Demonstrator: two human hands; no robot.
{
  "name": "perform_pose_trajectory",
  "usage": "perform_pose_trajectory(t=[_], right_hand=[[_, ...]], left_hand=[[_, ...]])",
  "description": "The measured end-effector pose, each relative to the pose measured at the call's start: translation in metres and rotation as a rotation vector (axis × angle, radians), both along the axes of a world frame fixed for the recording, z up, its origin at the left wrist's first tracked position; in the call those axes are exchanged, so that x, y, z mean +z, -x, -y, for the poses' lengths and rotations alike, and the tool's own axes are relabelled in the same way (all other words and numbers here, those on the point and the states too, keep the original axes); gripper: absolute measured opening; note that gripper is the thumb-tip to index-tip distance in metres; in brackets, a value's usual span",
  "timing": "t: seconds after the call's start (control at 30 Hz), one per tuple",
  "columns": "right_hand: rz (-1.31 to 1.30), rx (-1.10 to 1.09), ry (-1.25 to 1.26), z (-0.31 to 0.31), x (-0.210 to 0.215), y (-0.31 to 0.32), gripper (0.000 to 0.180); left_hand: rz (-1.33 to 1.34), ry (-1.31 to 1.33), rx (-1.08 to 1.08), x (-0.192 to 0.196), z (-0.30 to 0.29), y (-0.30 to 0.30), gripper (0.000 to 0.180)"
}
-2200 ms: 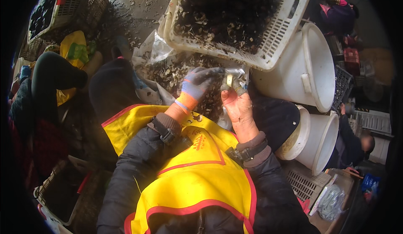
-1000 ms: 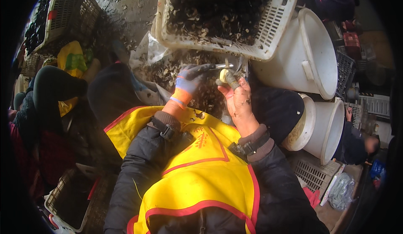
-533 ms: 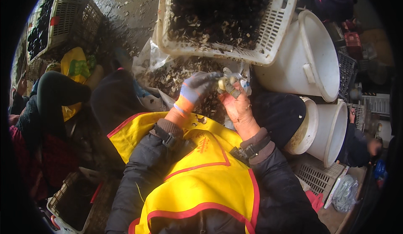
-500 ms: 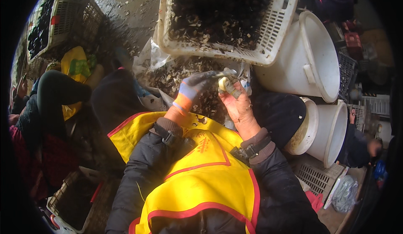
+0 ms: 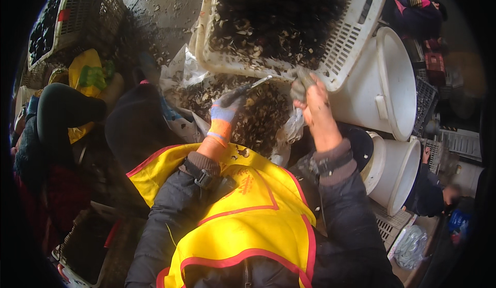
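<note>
My left hand (image 5: 226, 112), in a grey, purple and orange work glove, grips a short knife (image 5: 260, 82) whose metal blade points up to the right. Close to the near right corner of the white plastic crate (image 5: 248, 70) is my right hand (image 5: 313, 102), its fingers curled together under grey cloth covers. Whether anything is inside those fingers is hidden. Dark shellfish (image 5: 279, 16) fill the crate, with pale shell bits along its near side. Below both hands lies a heap of opened shells (image 5: 261, 116), edged by a white plastic bag (image 5: 187, 72).
To the right stand a large white bucket (image 5: 361, 89) and a smaller white bucket (image 5: 395, 171). A stacked crate (image 5: 70, 19) of dark shellfish is at far left. Another person's knee (image 5: 70, 107) is on the left; a person (image 5: 429, 187) sits at right.
My right hand has moved right and up toward the crate's corner, away from the knife. The pale, roundish piece it held no longer shows. The left hand has dropped slightly, keeping the knife.
</note>
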State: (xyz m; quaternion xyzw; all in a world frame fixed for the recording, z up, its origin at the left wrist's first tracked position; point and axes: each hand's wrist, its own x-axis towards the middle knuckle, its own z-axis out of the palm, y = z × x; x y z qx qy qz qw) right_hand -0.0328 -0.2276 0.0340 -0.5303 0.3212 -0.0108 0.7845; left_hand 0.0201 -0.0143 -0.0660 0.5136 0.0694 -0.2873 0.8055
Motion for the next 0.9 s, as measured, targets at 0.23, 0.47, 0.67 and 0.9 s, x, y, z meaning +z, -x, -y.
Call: perform_pose_trajectory(t=[0.23,0.47,0.67,0.9], right_hand=[[-0.576,0.491,1.291,0.038,-0.042,-0.130,0.038],[-0.215,0.288,1.597,0.044,-0.070,-0.162,0.032],[0.060,0.644,1.755,0.074,-0.103,-0.194,0.047],[-0.040,0.538,1.161,0.048,-0.051,-0.162,0.040]], left_hand=[[0.145,0.008,0.006,0.002,0.006,-0.007,0.030],[0.196,0.017,0.049,-0.006,0.005,-0.013,0.030],[0.203,0.004,0.083,-0.012,0.008,-0.014,0.030],[-0.022,0.122,0.104,0.016,0.001,-0.023,0.030]])
